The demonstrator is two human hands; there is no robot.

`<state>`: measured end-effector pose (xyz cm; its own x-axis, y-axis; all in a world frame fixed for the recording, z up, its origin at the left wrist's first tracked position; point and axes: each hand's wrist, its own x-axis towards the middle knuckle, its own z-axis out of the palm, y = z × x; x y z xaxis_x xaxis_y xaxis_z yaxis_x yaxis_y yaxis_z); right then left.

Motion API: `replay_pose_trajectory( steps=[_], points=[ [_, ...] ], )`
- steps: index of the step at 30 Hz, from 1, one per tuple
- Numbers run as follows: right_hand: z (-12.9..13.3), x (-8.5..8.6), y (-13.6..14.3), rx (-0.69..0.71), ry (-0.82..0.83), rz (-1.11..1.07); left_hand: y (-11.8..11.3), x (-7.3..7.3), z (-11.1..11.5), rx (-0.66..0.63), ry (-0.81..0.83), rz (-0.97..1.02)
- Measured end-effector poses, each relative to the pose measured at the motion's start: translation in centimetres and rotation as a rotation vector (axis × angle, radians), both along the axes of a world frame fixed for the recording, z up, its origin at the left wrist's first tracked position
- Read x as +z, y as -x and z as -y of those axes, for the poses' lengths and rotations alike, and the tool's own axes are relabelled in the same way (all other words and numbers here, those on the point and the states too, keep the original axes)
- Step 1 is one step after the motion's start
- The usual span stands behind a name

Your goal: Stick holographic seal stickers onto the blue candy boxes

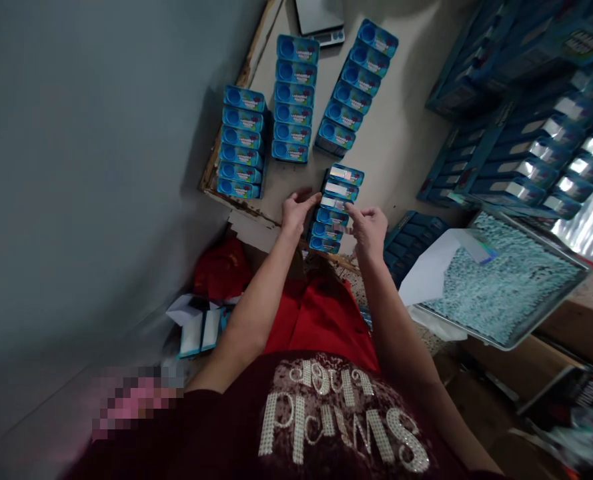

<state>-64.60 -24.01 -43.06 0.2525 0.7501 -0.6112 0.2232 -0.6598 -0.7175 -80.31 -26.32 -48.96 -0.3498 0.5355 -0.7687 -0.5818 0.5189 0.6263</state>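
A short row of blue printed boxes stands on end at the table's near edge. Pale, shiny label strips lie across the tops of the far boxes; the nearer tops show a bare blue circle. My left hand is at the row's left side, its thumb stretched onto the left end of the third box's label, fingers apart. From the right, my right hand pinches at that label's other end. Below its fingers a small strip shows, too blurred to name.
Three more rows of blue boxes stand farther back, near a kitchen scale. Stacked blue cartons rise at the right. A metal tray of pale blue pieces, with white paper on it, sits below them. A wall borders the left.
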Motion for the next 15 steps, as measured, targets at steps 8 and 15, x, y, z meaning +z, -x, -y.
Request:
replay_pose_trajectory(
  steps=[8,15],
  points=[
    [0.5,1.0,1.4,0.043,-0.051,-0.018,-0.4,6.9,6.4,-0.258,-0.051,-0.055],
    [1.2,3.0,1.3,0.039,0.009,-0.114,-1.2,8.3,5.6,-0.179,0.022,0.024]
  ],
)
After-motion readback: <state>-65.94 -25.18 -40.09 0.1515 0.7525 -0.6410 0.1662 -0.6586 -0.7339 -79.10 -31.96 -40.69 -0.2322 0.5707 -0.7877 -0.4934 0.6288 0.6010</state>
